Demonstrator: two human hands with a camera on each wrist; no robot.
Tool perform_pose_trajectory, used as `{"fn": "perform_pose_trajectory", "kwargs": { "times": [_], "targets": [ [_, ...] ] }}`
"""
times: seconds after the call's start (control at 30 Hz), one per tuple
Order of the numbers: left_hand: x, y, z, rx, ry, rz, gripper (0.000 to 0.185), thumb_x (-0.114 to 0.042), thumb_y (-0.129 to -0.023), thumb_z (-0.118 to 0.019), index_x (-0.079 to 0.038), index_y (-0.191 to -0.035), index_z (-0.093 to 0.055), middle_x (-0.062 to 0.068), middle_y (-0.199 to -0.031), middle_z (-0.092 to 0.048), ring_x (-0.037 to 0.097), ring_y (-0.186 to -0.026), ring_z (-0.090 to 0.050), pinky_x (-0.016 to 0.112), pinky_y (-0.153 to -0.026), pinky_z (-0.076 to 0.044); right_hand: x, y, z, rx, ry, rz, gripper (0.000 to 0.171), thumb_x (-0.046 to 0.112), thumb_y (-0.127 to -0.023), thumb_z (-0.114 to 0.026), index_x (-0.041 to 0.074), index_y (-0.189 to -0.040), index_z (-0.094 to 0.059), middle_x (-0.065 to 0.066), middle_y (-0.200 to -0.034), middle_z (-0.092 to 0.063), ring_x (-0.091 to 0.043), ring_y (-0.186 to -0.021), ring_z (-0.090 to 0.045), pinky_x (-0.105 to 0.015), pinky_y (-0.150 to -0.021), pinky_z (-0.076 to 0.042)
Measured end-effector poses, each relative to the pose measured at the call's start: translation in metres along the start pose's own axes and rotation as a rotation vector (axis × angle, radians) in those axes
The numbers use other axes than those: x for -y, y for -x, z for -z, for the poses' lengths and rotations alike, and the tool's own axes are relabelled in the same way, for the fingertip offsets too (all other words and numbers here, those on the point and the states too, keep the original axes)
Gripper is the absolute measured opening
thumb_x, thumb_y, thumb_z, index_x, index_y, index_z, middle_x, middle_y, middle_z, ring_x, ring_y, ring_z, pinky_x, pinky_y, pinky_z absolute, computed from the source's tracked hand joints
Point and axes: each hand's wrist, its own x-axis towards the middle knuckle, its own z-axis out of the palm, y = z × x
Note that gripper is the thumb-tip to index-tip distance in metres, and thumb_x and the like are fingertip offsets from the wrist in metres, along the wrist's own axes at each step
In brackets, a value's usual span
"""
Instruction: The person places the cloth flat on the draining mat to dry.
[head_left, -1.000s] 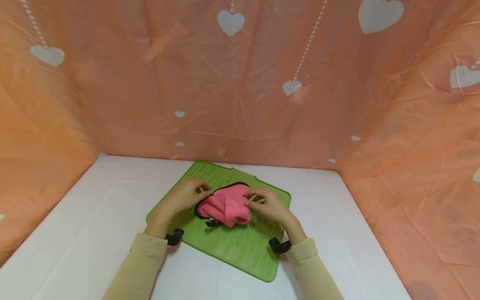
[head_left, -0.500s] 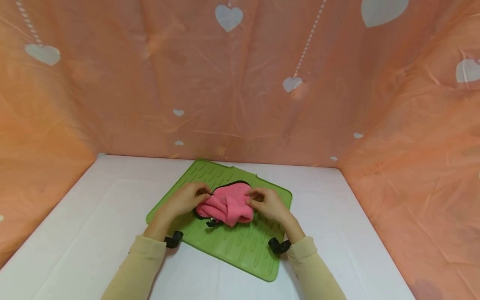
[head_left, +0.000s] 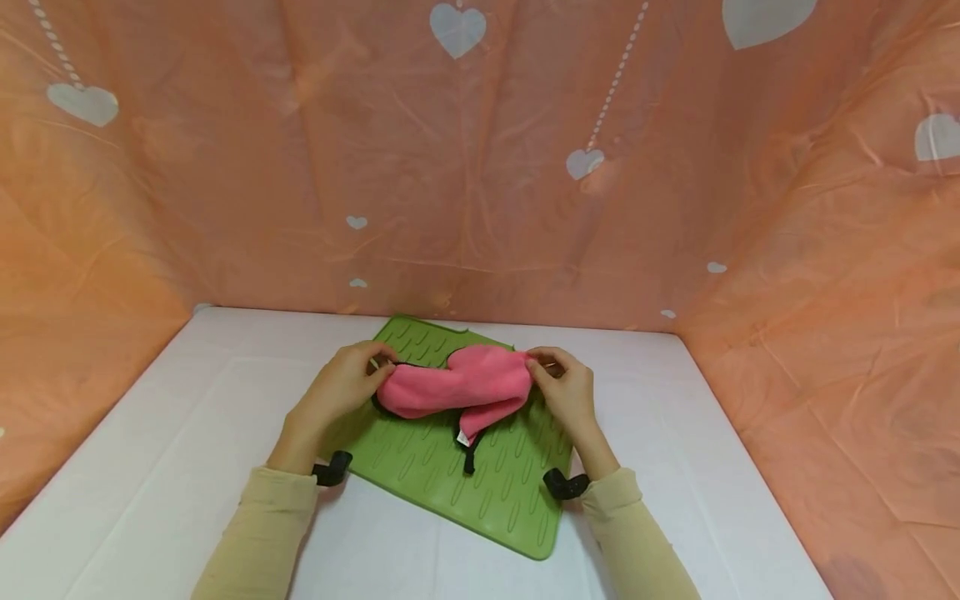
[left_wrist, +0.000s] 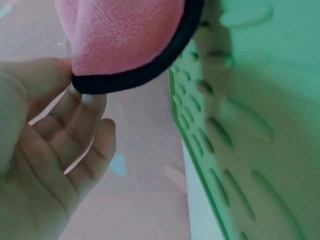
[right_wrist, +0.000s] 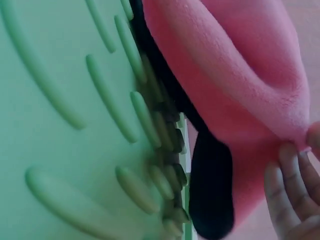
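— Pink cloth [head_left: 457, 385] with black edging: where is it sitting?

— It is hanging just above the green ridged mat [head_left: 495, 492], stretched between both hands. The left hand [head_left: 337, 392] is pinching its left end, the right hand [head_left: 567, 392] is pinching its right end.

— And under the mat?

— A white table [head_left: 187, 433] is carrying it. Behind, an orange curtain [head_left: 480, 167] with white hearts is closing in the back and both sides.
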Motion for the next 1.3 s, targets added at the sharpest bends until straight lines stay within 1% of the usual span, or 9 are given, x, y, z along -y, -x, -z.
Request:
{"fn": "perform_pose_trajectory", "kwargs": {
  "times": [0.1, 0.23, 0.4, 0.53, 0.67, 0.8, 0.97, 1.13, 1.3],
  "targets": [
    [0.003, 0.0, 0.001, -0.028, -0.02, 0.024, 0.012, -0.008, -0.099, -0.067, -0.006, -0.108, -0.074, 0.009, -0.098, -0.072, 0.024, -0.084, -0.067, 0.045, -0.076, -0.054, -0.003, -0.001, 0.0, 0.014, 0.021, -0.026, 0.016, 0.011, -0.094, -0.078, 0.006, -0.109, -0.08, -0.013, -0.097, -0.077, -0.021, -0.083, -0.072, -0.022, -0.07, -0.054],
    [0.007, 0.0, -0.001, -0.042, -0.041, 0.059, 0.012, -0.01, -0.099, -0.067, -0.006, -0.109, -0.074, 0.01, -0.099, -0.072, 0.025, -0.085, -0.068, 0.045, -0.074, -0.054, -0.008, 0.0, -0.002, 0.147, 0.08, -0.056, 0.031, 0.014, -0.096, -0.076, 0.008, -0.127, -0.074, -0.014, -0.113, -0.076, -0.029, -0.101, -0.074, -0.035, -0.084, -0.058],
    [0.009, 0.002, -0.003, -0.052, -0.087, 0.092, 0.012, -0.013, -0.099, -0.068, -0.007, -0.108, -0.074, 0.009, -0.098, -0.072, 0.023, -0.081, -0.066, 0.043, -0.067, -0.052, -0.01, 0.001, -0.002, 0.273, 0.108, -0.071, 0.048, 0.02, -0.1, -0.071, 0.01, -0.145, -0.062, -0.017, -0.132, -0.069, -0.031, -0.116, -0.069, -0.049, -0.099, -0.054],
    [0.007, 0.001, -0.002, -0.053, -0.119, 0.084, 0.014, -0.015, -0.099, -0.07, -0.007, -0.109, -0.074, 0.008, -0.099, -0.071, 0.023, -0.081, -0.065, 0.044, -0.066, -0.052, -0.004, 0.0, 0.003, 0.264, 0.137, -0.049, 0.043, 0.018, -0.099, -0.072, 0.009, -0.14, -0.066, -0.017, -0.127, -0.07, -0.032, -0.111, -0.07, -0.047, -0.094, -0.056],
    [0.003, 0.002, 0.002, -0.047, -0.11, 0.055, 0.014, -0.017, -0.099, -0.071, -0.006, -0.108, -0.075, 0.007, -0.102, -0.069, 0.023, -0.086, -0.067, 0.044, -0.069, -0.053, 0.008, -0.001, 0.012, 0.229, 0.172, -0.01, 0.028, 0.017, -0.097, -0.074, 0.006, -0.122, -0.075, -0.014, -0.113, -0.073, -0.028, -0.098, -0.071, -0.04, -0.083, -0.057],
    [-0.005, 0.002, 0.007, 0.035, 0.018, -0.027, 0.012, -0.013, -0.096, -0.074, -0.007, -0.106, -0.075, 0.004, -0.103, -0.07, 0.022, -0.09, -0.067, 0.041, -0.076, -0.054, 0.02, -0.001, 0.021, 0.292, 0.193, 0.057, 0.017, 0.019, -0.096, -0.075, 0.007, -0.109, -0.078, -0.006, -0.099, -0.075, -0.02, -0.086, -0.069, -0.033, -0.073, -0.055],
    [-0.014, 0.002, 0.009, 0.224, 0.161, -0.09, 0.015, -0.006, -0.093, -0.077, -0.007, -0.108, -0.075, 0.0, -0.099, -0.071, 0.018, -0.09, -0.065, 0.034, -0.078, -0.055, 0.03, 0.002, 0.021, 0.51, 0.188, 0.168, 0.011, 0.019, -0.096, -0.075, 0.013, -0.104, -0.079, 0.004, -0.092, -0.075, -0.011, -0.08, -0.067, -0.03, -0.072, -0.055],
    [-0.016, 0.003, 0.005, 0.314, 0.168, -0.12, 0.013, 0.0, -0.09, -0.077, -0.005, -0.101, -0.074, -0.001, -0.091, -0.07, 0.015, -0.085, -0.064, 0.031, -0.075, -0.055, 0.033, 0.006, 0.013, 0.677, 0.251, 0.239, 0.007, 0.02, -0.096, -0.076, 0.017, -0.101, -0.08, 0.01, -0.094, -0.074, -0.004, -0.083, -0.064, -0.028, -0.077, -0.054],
    [-0.014, 0.004, -0.002, 0.327, 0.058, -0.156, 0.014, -0.001, -0.086, -0.081, -0.008, -0.096, -0.075, 0.0, -0.094, -0.071, 0.016, -0.089, -0.064, 0.036, -0.081, -0.055, 0.028, 0.012, 0.001, 0.72, 0.27, 0.305, 0.009, 0.016, -0.096, -0.076, 0.013, -0.104, -0.08, 0.006, -0.099, -0.075, -0.008, -0.091, -0.067, -0.029, -0.084, -0.055]
  ]
}}
